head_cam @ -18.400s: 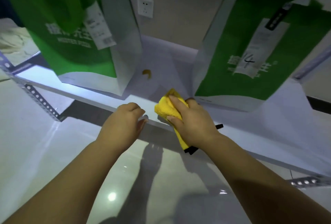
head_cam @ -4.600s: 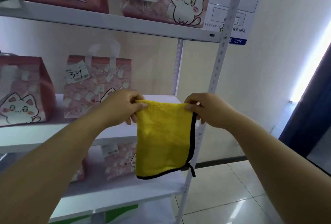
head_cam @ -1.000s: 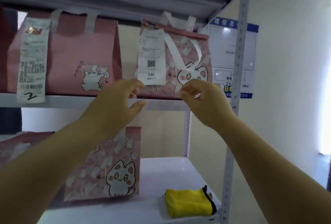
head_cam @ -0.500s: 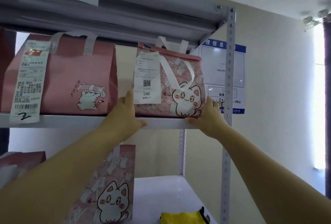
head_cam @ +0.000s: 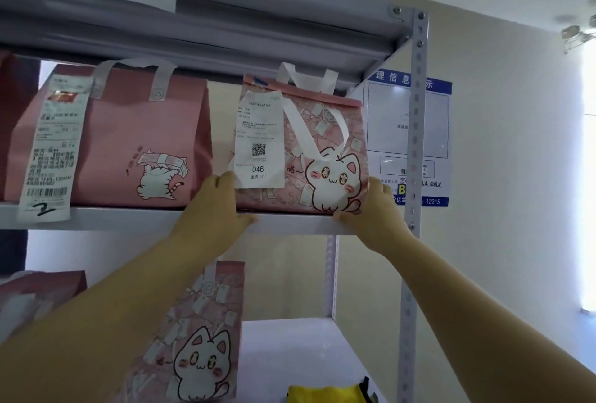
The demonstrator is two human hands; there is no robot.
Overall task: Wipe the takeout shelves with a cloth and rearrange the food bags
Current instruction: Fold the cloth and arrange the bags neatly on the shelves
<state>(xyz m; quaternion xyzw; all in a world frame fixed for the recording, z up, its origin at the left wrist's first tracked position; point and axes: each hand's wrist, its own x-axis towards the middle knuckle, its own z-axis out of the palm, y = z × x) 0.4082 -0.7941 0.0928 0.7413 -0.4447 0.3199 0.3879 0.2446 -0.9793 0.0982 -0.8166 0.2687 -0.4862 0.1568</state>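
Note:
A pink cat-print food bag with a receipt marked 046 stands at the right end of the upper shelf. My left hand grips its lower left side, thumb along the front bottom edge. My right hand grips its lower right corner. The folded yellow cloth lies on the lower shelf, in no hand, partly cut off by the bottom of the picture.
A larger pink bag with a long receipt stands just left of the held bag. Another cat-print bag stands on the lower shelf. The rack's perforated post rises close to my right hand. A blue-edged notice hangs on the wall.
Both hands rose from in front of the bag and closed on its two lower sides. The view tilted upward, so the cloth dropped to the bottom edge.

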